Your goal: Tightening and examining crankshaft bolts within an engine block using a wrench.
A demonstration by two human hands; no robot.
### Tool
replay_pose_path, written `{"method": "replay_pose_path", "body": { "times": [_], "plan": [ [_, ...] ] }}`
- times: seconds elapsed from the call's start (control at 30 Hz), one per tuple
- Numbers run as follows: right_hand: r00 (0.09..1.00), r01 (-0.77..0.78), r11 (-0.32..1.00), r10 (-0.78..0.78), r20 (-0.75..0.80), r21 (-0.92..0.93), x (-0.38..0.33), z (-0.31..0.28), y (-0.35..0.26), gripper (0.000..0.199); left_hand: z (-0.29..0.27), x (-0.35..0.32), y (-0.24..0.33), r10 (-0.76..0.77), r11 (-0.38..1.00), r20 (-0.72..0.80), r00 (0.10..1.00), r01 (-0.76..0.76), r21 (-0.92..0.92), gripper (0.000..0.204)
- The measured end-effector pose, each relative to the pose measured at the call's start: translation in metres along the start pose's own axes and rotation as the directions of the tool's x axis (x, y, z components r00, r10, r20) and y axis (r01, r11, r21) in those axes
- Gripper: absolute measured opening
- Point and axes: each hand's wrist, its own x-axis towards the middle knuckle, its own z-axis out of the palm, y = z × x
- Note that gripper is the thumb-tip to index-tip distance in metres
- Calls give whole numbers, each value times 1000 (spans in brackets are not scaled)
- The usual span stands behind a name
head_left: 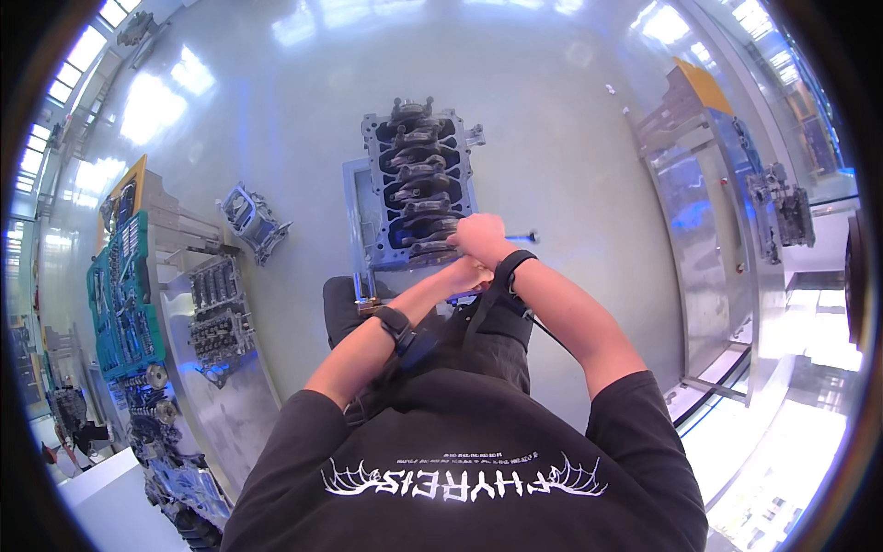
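Note:
An engine block (pixel 374 152) stands in front of me with its open side up. A crankshaft (pixel 425 170) lies along its middle. My right hand (pixel 480 236) is closed in a fist over the block's near right corner. From beside it a thin bar with a dark end (pixel 532 236) sticks out to the right, apparently gripped in that fist. My left hand (pixel 473 273) sits just below, partly covered by the right wrist, at the block's near end. Its fingers look curled, but what they hold is hidden.
A grey metal casting (pixel 253 224) rests on the floor at left. Beyond it, a bench carries a cylinder head (pixel 219 308) and a teal tool case (pixel 129 294). At right stands a metal bench (pixel 699 221) with an engine part (pixel 782 202) nearby.

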Motion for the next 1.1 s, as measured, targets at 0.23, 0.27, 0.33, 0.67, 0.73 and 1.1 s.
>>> {"method": "replay_pose_path", "body": {
  "times": [0.23, 0.27, 0.33, 0.67, 0.73, 1.1],
  "plan": [
    [999, 52, 972, -51, 9, -228, 12, -12, -3, 41, -33, -42, 5, 96, 941, -169, 981, -145, -305, 13],
    [998, 61, 964, -52, 41, -260, 14, -11, -3, 41, -40, -47, 5, 105, 987, -302, 947, -136, -85, 13],
    [993, 111, 970, -101, 54, -218, 14, -11, 2, 41, -49, -66, 38, 101, 984, -478, 872, -16, 178, 14],
    [878, 342, 910, -399, -265, -236, 3, 1, -4, 22, -88, -68, 58, 752, 372, -363, 550, 101, 923, 39],
    [877, 375, 881, -438, -197, -287, 2, -8, -13, 25, -91, -73, 53, 771, 289, -319, 552, 142, 947, 39],
    [964, 211, 970, -227, -140, -122, 6, -20, 6, 71, -84, -93, 37, 255, 352, -423, 869, 324, 878, 28]
  ]
}}
